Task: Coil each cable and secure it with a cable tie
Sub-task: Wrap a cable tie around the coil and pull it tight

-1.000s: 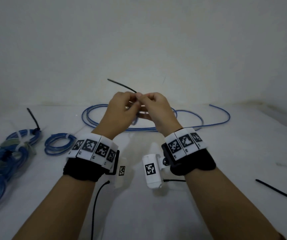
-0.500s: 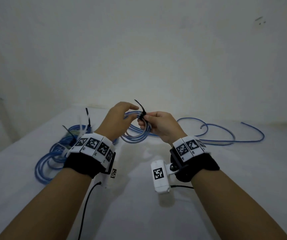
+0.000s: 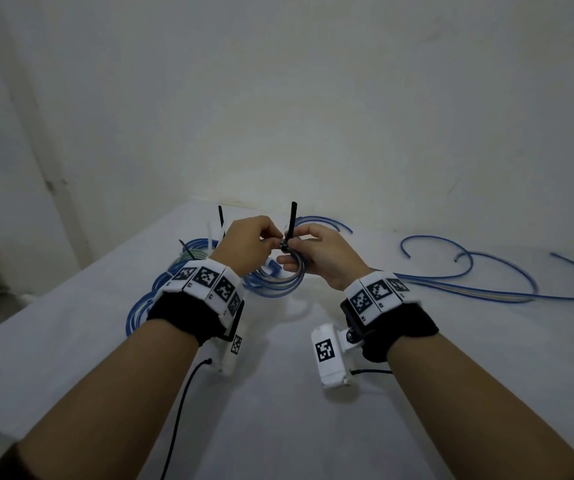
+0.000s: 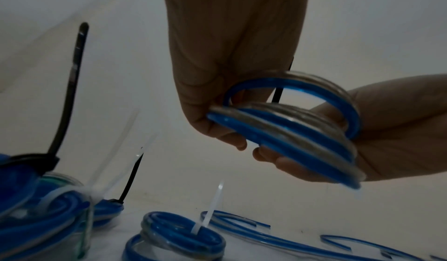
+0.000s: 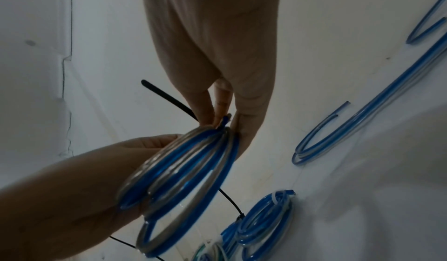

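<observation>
Held up at frame centre in the head view, above the white surface: a small coil of blue and clear cable, ringed at its top by a black cable tie with the tail pointing straight up. Left hand curled, grip grasping the coil at its upper left, fingertips pinching at the tie head. Right hand curled too, grip grasping the coil from the right, fingers wrapped under the loops and thumb near the tie. Seen from the left wrist: loops of the coil fanned between both hands, the black tie passing through the ring. Seen from the right wrist: the coil hanging edge-on from the fingertips, tie tail jutting to the upper left.

Lying at left centre of the head view, partly hidden behind the left wrist: a heap of finished bundles, blue coils already tied, black and white tie tails sticking up. Stretched across the right of the head view: loose uncoiled cables in long blue curves on the surface. White camera units with black square markers strapped to both wrists.
</observation>
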Motion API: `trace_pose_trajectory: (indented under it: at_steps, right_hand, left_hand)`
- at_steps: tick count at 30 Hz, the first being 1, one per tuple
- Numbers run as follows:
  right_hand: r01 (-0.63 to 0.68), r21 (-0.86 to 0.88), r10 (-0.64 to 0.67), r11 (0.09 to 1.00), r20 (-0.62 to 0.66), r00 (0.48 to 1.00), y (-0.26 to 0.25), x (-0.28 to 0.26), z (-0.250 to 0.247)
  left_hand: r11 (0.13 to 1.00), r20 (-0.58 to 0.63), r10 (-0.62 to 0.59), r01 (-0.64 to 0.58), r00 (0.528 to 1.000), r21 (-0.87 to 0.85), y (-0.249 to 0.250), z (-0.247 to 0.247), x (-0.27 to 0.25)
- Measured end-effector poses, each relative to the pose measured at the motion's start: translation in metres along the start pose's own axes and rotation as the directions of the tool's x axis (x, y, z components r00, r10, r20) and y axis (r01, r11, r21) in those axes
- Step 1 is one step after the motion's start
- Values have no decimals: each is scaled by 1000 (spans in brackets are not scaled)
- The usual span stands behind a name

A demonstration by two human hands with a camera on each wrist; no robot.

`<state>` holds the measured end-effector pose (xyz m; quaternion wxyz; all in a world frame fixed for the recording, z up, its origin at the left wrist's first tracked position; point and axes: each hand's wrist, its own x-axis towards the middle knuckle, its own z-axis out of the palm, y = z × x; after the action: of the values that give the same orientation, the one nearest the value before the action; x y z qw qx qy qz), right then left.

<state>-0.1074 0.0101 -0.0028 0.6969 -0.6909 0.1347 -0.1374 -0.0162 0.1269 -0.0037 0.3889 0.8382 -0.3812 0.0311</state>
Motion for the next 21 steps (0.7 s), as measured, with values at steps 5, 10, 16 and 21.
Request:
trace_pose_trajectory:
  at_steps: [5, 10, 16, 21]
  right_hand:
    - [36, -28, -37, 999, -36, 999, 5, 6, 0]
    - [64, -73, -73, 995, -114, 991, 11, 13, -2]
    - [115, -153, -139, 982, -154, 978, 15, 17, -4]
    - [166, -238, -213, 957, -186, 959, 13, 13, -9]
  left_hand:
    - [1000, -12, -15, 15, 1000, -22, -5, 5, 2]
    - [999, 5, -21, 21, 1000, -31, -4, 11, 2]
    - [986, 6, -107, 107, 994, -130, -1, 14, 0]
    - [931, 21, -173, 170, 985, -322, 10, 15, -1]
